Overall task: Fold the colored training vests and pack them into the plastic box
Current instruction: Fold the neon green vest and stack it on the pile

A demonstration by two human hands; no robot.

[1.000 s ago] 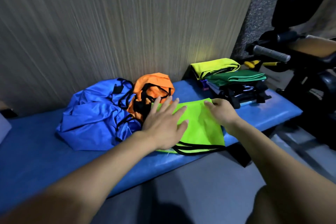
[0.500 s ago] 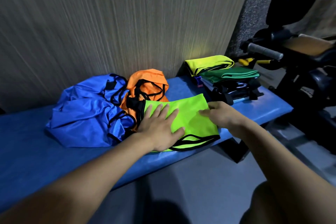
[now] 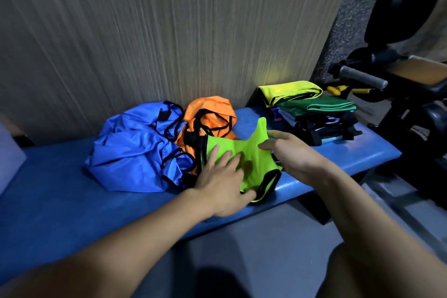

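A person's left hand [image 3: 221, 184] pressed flat, fingers straight, on a lime vest [image 3: 244, 164] near the front edge of the blue counter [image 3: 60, 201], while the right hand [image 3: 294, 156] pinched its lifted right side. Blue vests [image 3: 135, 150] and an orange vest [image 3: 208, 113] lay just beside it.

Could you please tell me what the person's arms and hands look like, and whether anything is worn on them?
Both forearms are bare to the frame's edge: no sleeves show. The left hand and right hand wear no gloves; no rings, watch or bands are visible.
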